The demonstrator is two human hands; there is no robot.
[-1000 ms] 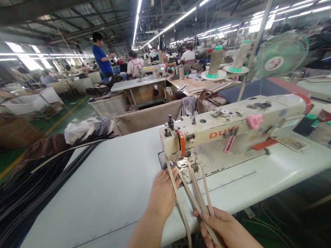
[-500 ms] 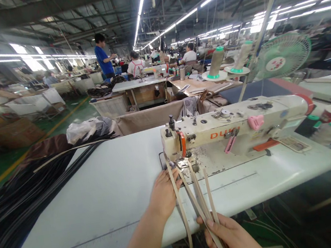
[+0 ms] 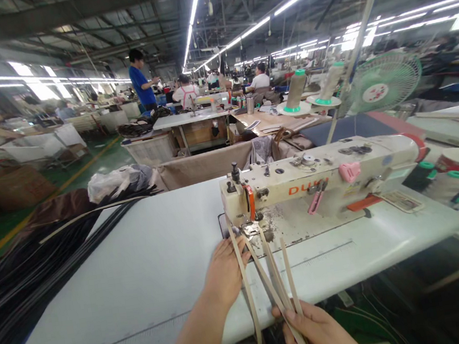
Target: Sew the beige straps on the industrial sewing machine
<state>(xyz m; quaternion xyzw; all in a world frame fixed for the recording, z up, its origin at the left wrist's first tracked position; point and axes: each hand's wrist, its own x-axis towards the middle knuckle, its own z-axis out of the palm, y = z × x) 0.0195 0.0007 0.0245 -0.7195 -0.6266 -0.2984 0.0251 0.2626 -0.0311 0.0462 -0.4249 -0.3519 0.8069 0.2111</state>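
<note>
My left hand (image 3: 223,270) lies flat on the white table beside the needle area of the sewing machine (image 3: 320,175), its fingers stretched toward the presser foot (image 3: 251,229). One beige strip (image 3: 249,295) hangs from the machine head, crosses over these fingers and drops past the table's front edge. Closed around several more beige strips (image 3: 275,280) is my right hand (image 3: 311,329), just below the front edge. Those strips run up from it toward the presser foot, and one short end (image 3: 284,250) stands free. What the left fingertips touch beneath the strip is partly hidden.
Long black strips (image 3: 26,283) drape over the table's left side. Behind the machine stand thread cones (image 3: 296,92) and a green fan (image 3: 384,83). A pole rises behind the machine. Further back, several people work at other tables; one person in blue (image 3: 140,82) stands.
The whole view has shifted slightly, so the machine and table sit a little further left. Both hands keep nearly the same pose, and the right hand still grips the strips.
</note>
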